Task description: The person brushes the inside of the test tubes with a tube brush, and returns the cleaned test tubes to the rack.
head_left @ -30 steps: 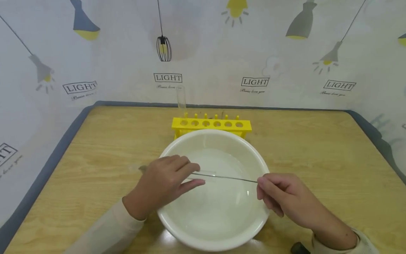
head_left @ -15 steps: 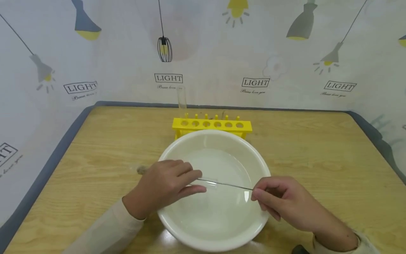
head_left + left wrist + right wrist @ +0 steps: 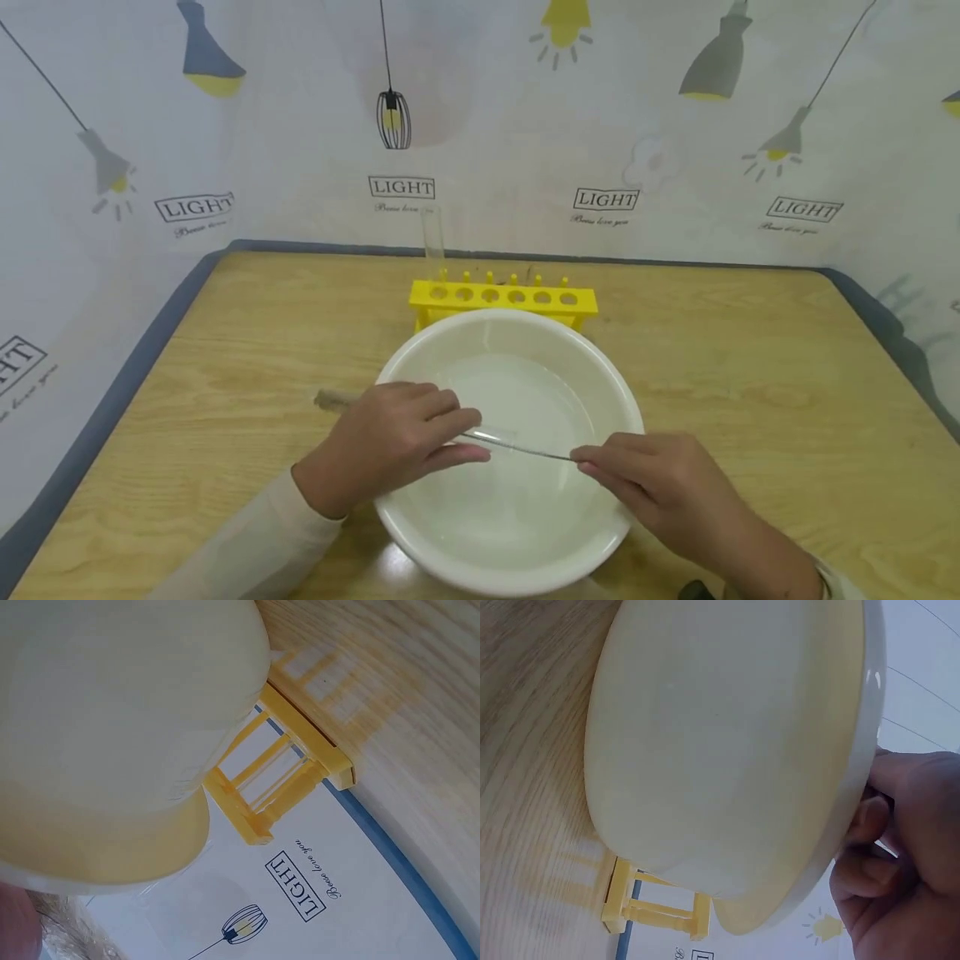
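My left hand (image 3: 397, 442) holds a clear test tube (image 3: 498, 435) lengthwise over the white basin (image 3: 633, 400), the tube's mouth pointing right. Inside it runs a test tube brush, whose bristles (image 3: 333, 400) show past the left side of that hand. The brush bristles (image 3: 71, 934) also appear beside the fingers in the left wrist view. Between thumb and fingers, my right hand (image 3: 667, 492) pinches the thin wire handle (image 3: 543, 454) over the basin's right part. In the right wrist view the basin's rim hides the fingertips and the wire.
Behind the basin stands a yellow test tube rack (image 3: 517, 297) with a row of holes. Another clear test tube (image 3: 433, 246) stands in its leftmost hole. Clear water lies in the basin. A small dark object (image 3: 696, 590) sits at the front edge near the right forearm.
My right hand has moved left and slightly down toward the left hand, pushing the wire further into the tube. More of the bristles shows left of the left hand, which has lowered slightly.
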Tool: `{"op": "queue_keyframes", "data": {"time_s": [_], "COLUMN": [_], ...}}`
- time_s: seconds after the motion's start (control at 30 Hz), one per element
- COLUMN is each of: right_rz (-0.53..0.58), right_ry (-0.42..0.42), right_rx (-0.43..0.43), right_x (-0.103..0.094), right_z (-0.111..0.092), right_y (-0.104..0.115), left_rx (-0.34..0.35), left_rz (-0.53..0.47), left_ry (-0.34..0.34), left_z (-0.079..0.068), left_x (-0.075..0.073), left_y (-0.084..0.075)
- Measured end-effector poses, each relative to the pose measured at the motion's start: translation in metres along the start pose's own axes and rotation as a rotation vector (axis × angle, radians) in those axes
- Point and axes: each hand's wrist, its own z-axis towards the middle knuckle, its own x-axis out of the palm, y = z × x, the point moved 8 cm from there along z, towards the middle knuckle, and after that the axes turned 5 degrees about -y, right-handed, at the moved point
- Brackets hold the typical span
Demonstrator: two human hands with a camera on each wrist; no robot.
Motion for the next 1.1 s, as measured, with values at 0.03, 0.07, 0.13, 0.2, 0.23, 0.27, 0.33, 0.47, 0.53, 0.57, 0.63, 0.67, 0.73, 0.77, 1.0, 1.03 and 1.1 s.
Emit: {"op": "queue_keyframes", "data": {"time_s": [0.03,0.07,0.13,0.2,0.23,0.27,0.33,0.47,0.53,0.57,0.63,0.67,0.73,0.77,1.0,1.03,1.1], "right_rz": [-0.04,-0.069,-0.107,-0.128,-0.138,-0.15,-0.175,-0.252,-0.277,-0.285,-0.3,-0.302,-0.303,-0.306,-0.324,-0.323,-0.315], "right_ry": [-0.01,-0.015,-0.019,-0.006,0.0,0.003,0.002,-0.013,-0.027,-0.034,-0.058,-0.069,-0.09,-0.1,-0.1,-0.098,-0.105], "right_rx": [-0.018,-0.028,-0.038,-0.032,-0.032,-0.035,-0.055,-0.109,-0.135,-0.143,-0.167,-0.175,-0.194,-0.201,-0.213,-0.221,-0.245], "right_x": [0.0,0.0,0.001,0.001,0.001,0.002,0.002,0.002,0.001,0.0,-0.002,-0.003,-0.005,-0.005,-0.005,-0.005,-0.005], "right_z": [0.0,-0.001,0.0,0.0,0.0,0.001,0.001,0.002,0.003,0.003,0.004,0.005,0.005,0.006,0.006,0.006,0.006], "right_y": [0.001,0.001,0.001,0.001,0.001,0.002,0.004,0.009,0.011,0.012,0.013,0.014,0.016,0.017,0.016,0.017,0.019], "left_rx": [-0.001,-0.003,-0.004,-0.006,-0.011,-0.017,-0.026,-0.056,-0.071,-0.078,-0.091,-0.095,-0.097,-0.097,-0.083,-0.079,-0.073], "left_rz": [0.002,0.005,0.009,0.008,0.002,-0.007,-0.026,-0.048,-0.051,-0.051,-0.051,-0.051,-0.052,-0.052,-0.042,-0.042,-0.043], "left_ry": [0.006,0.011,0.014,0.012,0.013,0.014,0.007,0.005,0.015,0.023,0.038,0.044,0.049,0.051,0.035,0.028,0.017], "left_z": [0.0,-0.001,-0.001,-0.001,-0.001,-0.001,-0.001,-0.002,-0.003,-0.003,-0.003,-0.004,-0.004,-0.005,-0.003,-0.003,-0.003], "left_x": [0.001,0.001,0.001,0.001,0.001,0.002,0.002,0.003,0.004,0.004,0.006,0.006,0.007,0.007,0.006,0.006,0.005], "left_y": [0.0,0.0,0.0,0.001,0.001,0.001,0.002,0.004,0.005,0.006,0.006,0.007,0.007,0.006,0.006,0.006,0.005]}}
